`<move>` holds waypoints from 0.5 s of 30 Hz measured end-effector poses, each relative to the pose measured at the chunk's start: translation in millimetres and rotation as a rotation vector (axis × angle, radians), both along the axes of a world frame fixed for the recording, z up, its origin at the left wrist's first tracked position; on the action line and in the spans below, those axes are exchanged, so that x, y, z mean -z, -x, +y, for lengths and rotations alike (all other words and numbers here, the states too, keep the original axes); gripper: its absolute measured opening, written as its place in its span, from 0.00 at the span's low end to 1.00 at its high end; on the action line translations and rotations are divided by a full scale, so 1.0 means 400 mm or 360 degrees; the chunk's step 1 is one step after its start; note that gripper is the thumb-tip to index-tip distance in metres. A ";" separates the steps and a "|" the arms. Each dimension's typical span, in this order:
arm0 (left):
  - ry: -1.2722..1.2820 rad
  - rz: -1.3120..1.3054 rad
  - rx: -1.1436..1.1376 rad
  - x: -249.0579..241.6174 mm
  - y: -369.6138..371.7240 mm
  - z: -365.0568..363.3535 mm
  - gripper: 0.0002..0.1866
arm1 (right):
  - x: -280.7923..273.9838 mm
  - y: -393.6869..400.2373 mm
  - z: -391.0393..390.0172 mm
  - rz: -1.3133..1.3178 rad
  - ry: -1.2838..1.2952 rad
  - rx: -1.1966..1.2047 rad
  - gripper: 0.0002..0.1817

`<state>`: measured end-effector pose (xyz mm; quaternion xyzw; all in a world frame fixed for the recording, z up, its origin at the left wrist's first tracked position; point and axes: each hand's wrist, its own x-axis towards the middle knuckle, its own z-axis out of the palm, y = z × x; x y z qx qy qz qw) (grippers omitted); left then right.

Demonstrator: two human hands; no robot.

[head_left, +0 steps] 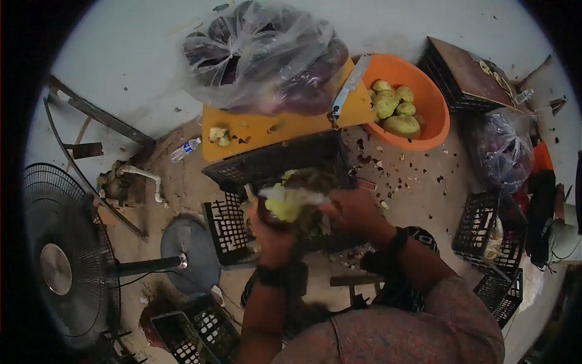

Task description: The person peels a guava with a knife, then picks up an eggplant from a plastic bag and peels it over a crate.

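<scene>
My left hand (271, 233) is wrapped round a partly peeled eggplant (284, 206), dark purple on one side with pale green flesh showing. My right hand (357, 213) grips a knife (297, 195), its blade blurred by motion and lying across the flesh. Both hands are over a black plastic crate (230, 230) with dark and greenish peelings inside. Just beyond is a yellow board (242, 130), bearing a clear bag of dark purple eggplants (267, 60), a few pale scraps and a large knife (350, 88).
An orange tub (436, 115) of peeled pale green vegetables (400, 109) stands back right. Scraps litter the floor (412, 176). To the left are a black fan (66, 255), its round base (191, 255) and a plastic bottle (185, 149). Another bag (503, 148) and crates (491, 227) stand right.
</scene>
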<state>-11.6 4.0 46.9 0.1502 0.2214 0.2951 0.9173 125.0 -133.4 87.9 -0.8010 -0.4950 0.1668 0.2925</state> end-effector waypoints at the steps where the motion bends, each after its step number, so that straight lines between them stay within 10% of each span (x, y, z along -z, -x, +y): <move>1: -0.0003 0.0001 0.0002 0.000 0.000 0.000 0.27 | 0.005 0.014 0.001 0.0001 -0.0003 0.0002 0.22; 15: 0.0152 0.0244 -0.0067 -0.026 -0.030 -0.039 0.22 | -0.005 0.027 -0.007 -0.0103 -0.0337 -0.0086 0.17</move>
